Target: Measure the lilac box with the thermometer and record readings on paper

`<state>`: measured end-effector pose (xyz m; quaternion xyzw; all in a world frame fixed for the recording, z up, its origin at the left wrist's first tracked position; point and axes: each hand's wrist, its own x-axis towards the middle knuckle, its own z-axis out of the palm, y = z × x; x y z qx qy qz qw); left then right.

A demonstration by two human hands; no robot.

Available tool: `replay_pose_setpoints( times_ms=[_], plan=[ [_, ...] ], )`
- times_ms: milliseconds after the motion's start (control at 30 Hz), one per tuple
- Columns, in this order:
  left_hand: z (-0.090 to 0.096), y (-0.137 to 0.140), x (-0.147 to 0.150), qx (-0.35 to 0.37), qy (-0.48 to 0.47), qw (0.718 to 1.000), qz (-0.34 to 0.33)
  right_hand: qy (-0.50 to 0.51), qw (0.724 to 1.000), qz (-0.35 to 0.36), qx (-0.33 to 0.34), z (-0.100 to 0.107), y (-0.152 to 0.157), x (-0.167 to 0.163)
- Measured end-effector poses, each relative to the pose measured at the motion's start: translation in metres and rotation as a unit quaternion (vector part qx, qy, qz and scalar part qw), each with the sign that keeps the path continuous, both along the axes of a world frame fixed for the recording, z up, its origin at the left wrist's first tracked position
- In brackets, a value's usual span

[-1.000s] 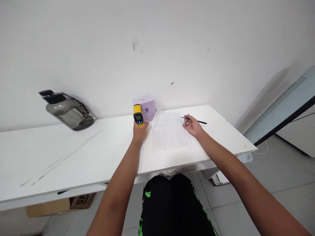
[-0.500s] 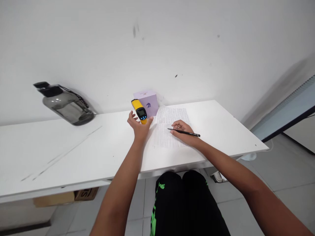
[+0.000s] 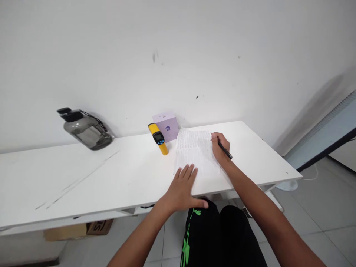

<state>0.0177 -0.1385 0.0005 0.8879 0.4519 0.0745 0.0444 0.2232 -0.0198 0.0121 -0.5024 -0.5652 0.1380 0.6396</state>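
Observation:
A written sheet of paper (image 3: 196, 150) lies on the white table (image 3: 116, 178). My right hand (image 3: 220, 148) grips a black pen (image 3: 224, 150) with its tip at the sheet's upper right. My left hand (image 3: 183, 185) lies flat, fingers spread, on the sheet's near edge and holds nothing. A yellow infrared thermometer (image 3: 158, 138) rests on the table left of the paper, apart from both hands. Behind it stands a small lilac box (image 3: 167, 125) against the wall.
A dark, smoke-tinted water jug (image 3: 86, 129) sits at the back left of the table by the wall. A cardboard box (image 3: 79, 229) lies on the floor under the table. My legs in black trousers with green marks are below the table edge.
My left hand let go of the yellow thermometer and came back to the paper's near edge. My right hand took up the pen and moved it to the sheet's upper right.

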Motion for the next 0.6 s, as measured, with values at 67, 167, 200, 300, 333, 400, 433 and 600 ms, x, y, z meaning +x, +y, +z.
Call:
replay_pose_setpoints(
  times_ms=[67, 167, 200, 300, 333, 400, 433, 600],
  plan=[
    [-0.003, -0.016, 0.008, 0.03, 0.017, 0.999, 0.018, 0.027, 0.998, -0.054, 0.033, 0.004, 0.003, 0.015],
    [0.003, -0.04, 0.006, 0.078, -0.045, 0.993, 0.078, 0.089, 0.985, -0.13, 0.065, 0.013, -0.006, 0.042],
    [0.006, -0.047, 0.002, 0.067, -0.1, 0.988, 0.093, 0.117, 0.979, -0.148, 0.07, 0.017, -0.014, 0.05],
    [0.019, -0.055, -0.007, -0.014, -0.355, 0.905, 0.234, 0.165, 0.965, -0.178, 0.102, 0.029, -0.047, 0.064],
    [0.023, -0.055, -0.008, -0.043, -0.448, 0.841, 0.3, 0.163, 0.961, -0.193, 0.116, 0.032, -0.059, 0.063],
    [0.031, -0.052, -0.002, -0.1, -0.616, 0.687, 0.372, 0.11, 0.972, -0.168, 0.119, 0.038, -0.078, 0.052],
    [0.033, -0.051, 0.004, -0.125, -0.683, 0.613, 0.377, 0.053, 0.987, -0.121, 0.096, 0.039, -0.085, 0.043],
    [0.023, -0.07, 0.045, -0.202, -0.816, 0.415, 0.347, -0.279, 0.95, 0.087, -0.109, 0.026, -0.085, -0.008]
  ],
)
